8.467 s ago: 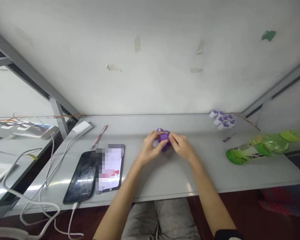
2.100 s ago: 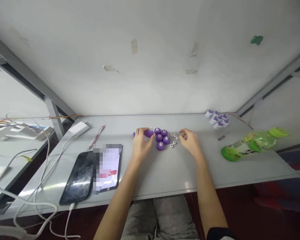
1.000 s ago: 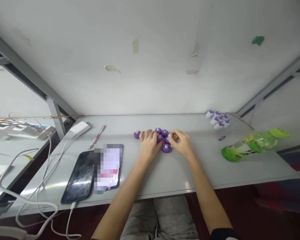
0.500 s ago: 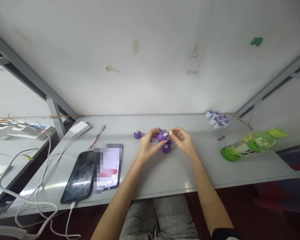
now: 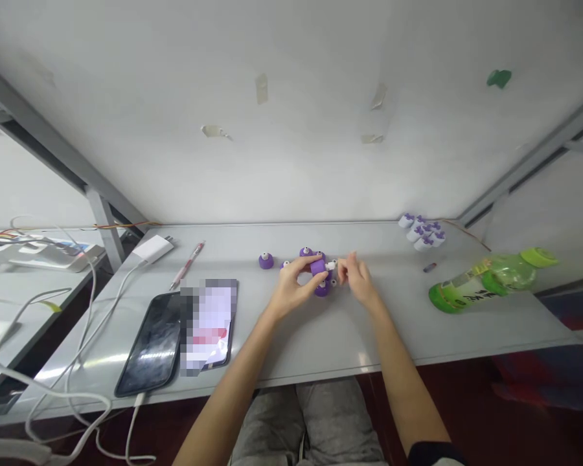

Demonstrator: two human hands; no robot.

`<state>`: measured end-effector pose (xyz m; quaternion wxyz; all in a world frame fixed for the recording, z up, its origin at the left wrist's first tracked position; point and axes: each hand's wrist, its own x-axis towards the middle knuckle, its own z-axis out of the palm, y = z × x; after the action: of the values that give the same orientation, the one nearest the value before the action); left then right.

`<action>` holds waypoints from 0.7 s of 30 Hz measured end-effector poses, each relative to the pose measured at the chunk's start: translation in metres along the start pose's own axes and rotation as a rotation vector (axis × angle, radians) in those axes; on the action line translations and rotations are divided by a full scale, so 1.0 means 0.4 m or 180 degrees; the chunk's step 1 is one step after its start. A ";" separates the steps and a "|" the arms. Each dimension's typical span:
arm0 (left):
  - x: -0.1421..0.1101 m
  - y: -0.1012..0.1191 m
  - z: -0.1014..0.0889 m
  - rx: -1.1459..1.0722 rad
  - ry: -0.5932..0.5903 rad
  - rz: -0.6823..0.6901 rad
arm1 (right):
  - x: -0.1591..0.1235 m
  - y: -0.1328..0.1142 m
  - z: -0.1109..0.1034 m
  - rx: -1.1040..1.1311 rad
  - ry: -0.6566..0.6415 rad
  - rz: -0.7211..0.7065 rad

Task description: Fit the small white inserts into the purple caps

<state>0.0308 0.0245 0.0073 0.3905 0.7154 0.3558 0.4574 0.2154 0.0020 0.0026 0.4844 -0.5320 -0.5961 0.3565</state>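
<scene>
On the table (image 5: pixel 369 336), the left hand (image 5: pixel 291 286) is gripping a purple plastic piece (image 5: pixel 318 266), its fingers curling over and partly hiding the purple knobs (image 5: pixel 322 289). The right hand (image 5: pixel 362 278) is hovering just beside a small white bit (image 5: pixel 331 265), fingers bunched together, though whether they are pinching anything is hard to tell.

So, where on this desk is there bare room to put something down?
Bare desk lies between the right hand and the green bottle, and between the pen and the lone purple knob. It is crowded around the left hand, among the purple knobs.
</scene>
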 end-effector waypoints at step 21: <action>-0.004 -0.017 -0.001 -0.0061 -0.0143 -0.0473 | -0.005 -0.030 0.018 -0.0634 -0.0241 -0.0295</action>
<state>0.0290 0.0264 0.0009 0.4380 0.6933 0.3947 0.4144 0.2050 -0.0017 0.0116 0.4222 -0.5355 -0.6704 0.2925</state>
